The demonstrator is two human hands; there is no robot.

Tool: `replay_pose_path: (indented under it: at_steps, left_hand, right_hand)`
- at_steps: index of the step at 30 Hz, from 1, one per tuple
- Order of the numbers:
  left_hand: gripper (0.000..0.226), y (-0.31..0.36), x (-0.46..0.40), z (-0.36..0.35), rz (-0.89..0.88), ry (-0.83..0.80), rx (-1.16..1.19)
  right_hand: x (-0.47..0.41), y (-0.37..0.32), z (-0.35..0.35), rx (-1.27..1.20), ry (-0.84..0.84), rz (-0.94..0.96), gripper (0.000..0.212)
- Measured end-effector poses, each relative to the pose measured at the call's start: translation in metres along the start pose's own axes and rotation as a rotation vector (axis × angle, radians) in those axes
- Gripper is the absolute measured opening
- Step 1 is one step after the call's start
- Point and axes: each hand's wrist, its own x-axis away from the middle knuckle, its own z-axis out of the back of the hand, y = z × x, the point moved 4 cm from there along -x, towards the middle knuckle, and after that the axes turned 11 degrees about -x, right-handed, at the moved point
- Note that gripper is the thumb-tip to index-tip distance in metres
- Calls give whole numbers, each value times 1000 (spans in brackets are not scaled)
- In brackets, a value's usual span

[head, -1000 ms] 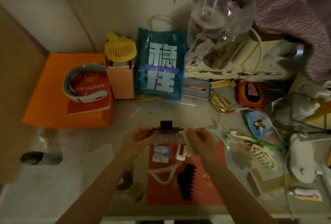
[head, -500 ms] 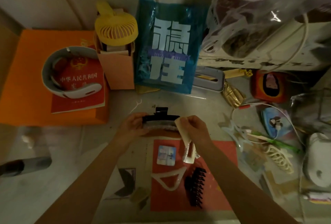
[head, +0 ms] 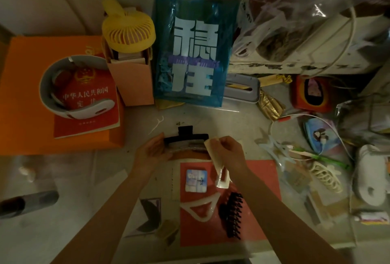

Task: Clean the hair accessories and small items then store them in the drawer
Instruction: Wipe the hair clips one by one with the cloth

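A: What holds what, biggest first?

B: The orange box (head: 25, 99) at the left carries a red booklet (head: 88, 105) with a white curved band (head: 69, 95) lying on it. Beside it a peach carton (head: 133, 82) holds cards, with a yellow fan (head: 128, 34) on top. The blue bag (head: 190, 53) stands upright; what it holds I cannot tell. A clear plastic bag (head: 278, 10) holds dark stuff.

A: And the hands?

B: The left hand (head: 152, 152) grips one end of the dark claw clip (head: 185, 139), raised above the table (head: 63, 190). The right hand (head: 228, 150) pinches a pale wipe (head: 211, 147) against its other end.

A: The other clips?

B: On the red mat (head: 263, 179): a black claw clip (head: 232, 215), a cream clip (head: 222, 179), a pale triangular clip (head: 200, 206).
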Motion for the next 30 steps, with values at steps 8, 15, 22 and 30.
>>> replay_pose_path:
  at_steps: [8, 15, 22, 30]
  left_hand:
    - [57, 19, 14, -16, -42, -12, -127]
    - [57, 47, 31, -60, -154, -58, -255]
    - [57, 70, 49, -149, -259, -85, -344]
    - [63, 77, 64, -256, -222, -45, -419]
  right_hand:
    - [21, -6, 28, -69, 66, 48, 16]
    - [47, -9, 91, -136, 158, 79, 21]
    - [45, 5, 172, -118, 227, 110, 17]
    - [12, 12, 256, -33, 125, 85, 14]
